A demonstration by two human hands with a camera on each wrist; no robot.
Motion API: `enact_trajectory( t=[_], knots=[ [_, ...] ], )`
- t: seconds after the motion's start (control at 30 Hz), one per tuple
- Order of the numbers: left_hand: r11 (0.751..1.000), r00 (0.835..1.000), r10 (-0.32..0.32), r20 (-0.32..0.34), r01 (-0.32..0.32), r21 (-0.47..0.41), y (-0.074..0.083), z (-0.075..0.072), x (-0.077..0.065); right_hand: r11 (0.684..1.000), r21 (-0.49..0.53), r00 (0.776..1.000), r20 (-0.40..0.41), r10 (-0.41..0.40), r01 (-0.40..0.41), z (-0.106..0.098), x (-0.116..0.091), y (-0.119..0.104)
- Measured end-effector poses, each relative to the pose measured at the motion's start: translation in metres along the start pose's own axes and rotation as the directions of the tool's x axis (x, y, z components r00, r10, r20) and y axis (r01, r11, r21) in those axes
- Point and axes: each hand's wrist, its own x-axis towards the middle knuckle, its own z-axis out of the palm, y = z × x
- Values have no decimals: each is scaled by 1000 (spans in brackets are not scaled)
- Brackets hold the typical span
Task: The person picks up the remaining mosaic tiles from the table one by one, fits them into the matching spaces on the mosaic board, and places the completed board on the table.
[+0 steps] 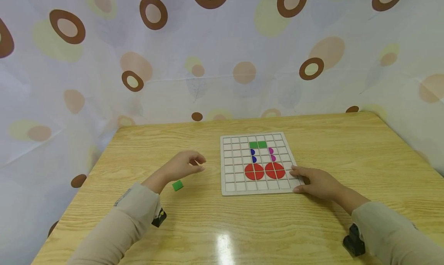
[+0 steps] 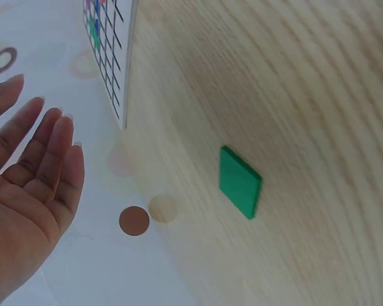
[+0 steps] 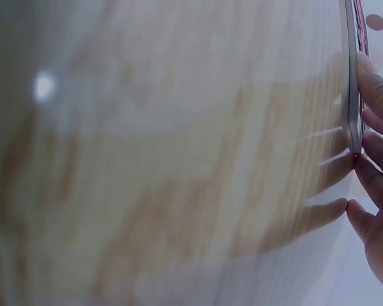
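Observation:
A white square grid board [image 1: 233, 187] lies on the table with coloured flat pieces on it. Two red circles [image 1: 254, 171] sit low on the grid, with blue half-rounds [image 1: 254, 159], purple half-rounds [image 1: 273, 158] and a green bar [image 1: 258, 145] above. At the board's near right corner my right hand [image 1: 320, 183] holds the edge between thumb and fingers. My left hand [image 1: 182, 165] hovers left of the board, fingers loosely bent and nothing in them. A loose green square tile [image 1: 177, 185] lies on the table just below that hand; the left wrist view shows the tile [image 2: 240, 182] lying flat.
The wooden table [image 1: 194, 226] reaches back to a patterned cloth [image 1: 222, 45] with brown rings and pale spots, which also hangs at both sides. Each wrist carries a small black camera, one by the left sleeve [image 1: 118, 222] and one by the right sleeve [image 1: 388, 226].

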Motion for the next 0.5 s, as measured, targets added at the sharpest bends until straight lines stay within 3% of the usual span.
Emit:
enact_trajectory(
  t=[0.5],
  knots=[
    [994, 995, -94, -11, 94, -49, -28, -3, -23, 1000, 2, 1000, 8, -7, 7, -2, 0, -2]
  ],
)
